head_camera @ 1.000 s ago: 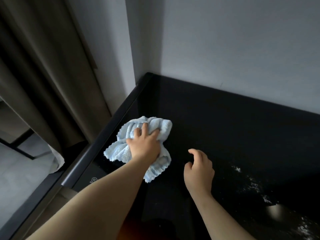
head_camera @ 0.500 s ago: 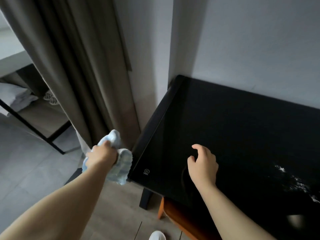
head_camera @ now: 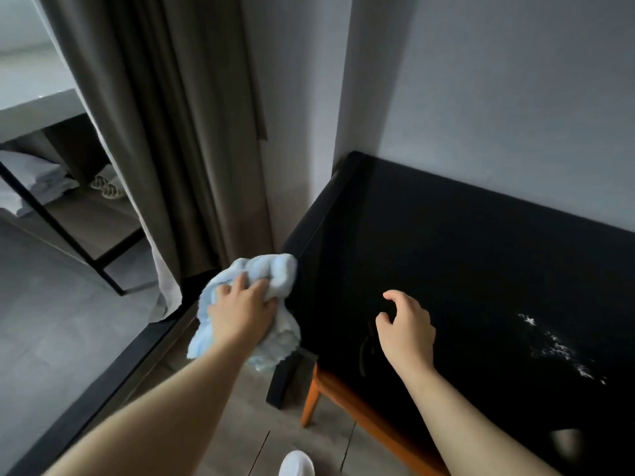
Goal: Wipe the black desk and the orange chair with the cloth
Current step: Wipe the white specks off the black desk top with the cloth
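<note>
A glossy black desk (head_camera: 464, 262) fills the right half of the view, set against a grey wall. My left hand (head_camera: 240, 312) holds a bunched light blue cloth (head_camera: 271, 273) against the desk's left side edge. Loosely curled and holding nothing, my right hand (head_camera: 405, 329) hovers over the desk's front left part. An orange chair (head_camera: 330, 389) is tucked under the desk; only its wooden leg and seat edge show. White specks (head_camera: 556, 348) lie on the desk to the right.
A brown curtain (head_camera: 178, 132) hangs left of the desk beside a wall corner. A black desk leg (head_camera: 283, 381) stands on the wood floor. A black-framed glass partition (head_camera: 86, 355) runs along the left. A white shoe tip (head_camera: 295, 463) shows at the bottom.
My left hand took the cloth off the desk top, swung out left past the edge, and now has it against the desk's left side. The view shifted left. My right hand stayed hovering.
</note>
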